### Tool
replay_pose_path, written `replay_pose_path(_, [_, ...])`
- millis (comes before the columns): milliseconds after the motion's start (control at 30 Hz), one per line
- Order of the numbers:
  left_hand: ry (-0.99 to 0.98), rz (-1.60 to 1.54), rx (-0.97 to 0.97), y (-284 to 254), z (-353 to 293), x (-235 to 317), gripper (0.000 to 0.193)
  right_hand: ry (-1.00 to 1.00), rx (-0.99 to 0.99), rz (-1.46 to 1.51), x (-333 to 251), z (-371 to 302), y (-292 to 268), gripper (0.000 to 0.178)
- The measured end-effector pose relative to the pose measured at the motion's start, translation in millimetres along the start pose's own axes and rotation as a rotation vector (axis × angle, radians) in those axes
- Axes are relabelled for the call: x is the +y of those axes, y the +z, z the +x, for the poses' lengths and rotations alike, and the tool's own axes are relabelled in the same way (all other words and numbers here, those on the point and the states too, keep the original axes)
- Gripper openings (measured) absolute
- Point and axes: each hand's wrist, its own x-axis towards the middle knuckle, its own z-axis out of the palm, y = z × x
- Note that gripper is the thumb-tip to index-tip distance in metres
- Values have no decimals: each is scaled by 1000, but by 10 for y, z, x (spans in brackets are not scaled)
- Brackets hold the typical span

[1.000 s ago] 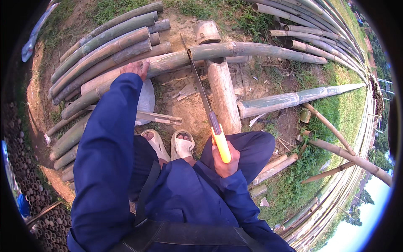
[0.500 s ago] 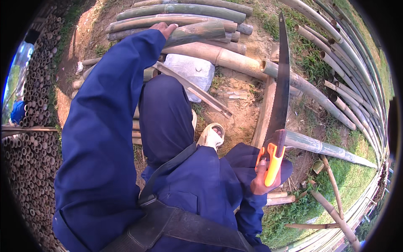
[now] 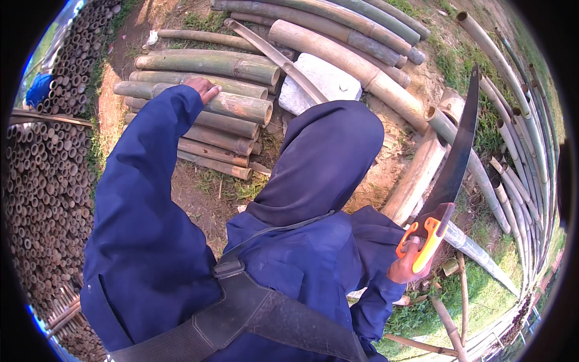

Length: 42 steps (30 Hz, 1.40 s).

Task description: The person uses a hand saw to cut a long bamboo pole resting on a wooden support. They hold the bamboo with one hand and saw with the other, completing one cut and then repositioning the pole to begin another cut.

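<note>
My left hand reaches out to the far left, its fingers curled over a short cut bamboo piece. That piece lies on top of a row of similar cut pieces. Off to the right, my right hand is wrapped round the orange handle of a handsaw. Its long dark blade points up and away from me, toothed edge to the left, passing in front of a long bamboo pole.
A whitish block with a split bamboo strip leaning over it lies ahead. Thick bamboo poles lie beyond. Long poles curve along the right. Stacked bamboo ends fill the left. A thick log lies near the saw.
My left hand has brought the bamboo piece from the farther poles to the row of cut pieces on the left. My view has turned left; the saw stays in my right hand.
</note>
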Motion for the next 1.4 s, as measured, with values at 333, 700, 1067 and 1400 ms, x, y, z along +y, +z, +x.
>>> replay_pose_path(333, [-39, 49, -94, 144, 10, -183, 52, 49, 11, -46, -86, -111, 14, 4])
replay_pose_path(700, [-638, 35, 714, 1294, -185, -12, 50, 50, 59, 20, -96, -285, 18, 3])
replay_pose_path(1067, [-12, -372, 715, 369, 746, 683, 46, 94, 389, 315, 65, 26, -441, 7])
replay_pose_path(1400, [650, -57, 383, -1314, 2057, 4307, 24, 24, 631, 387, 1013, 288, -770, 37])
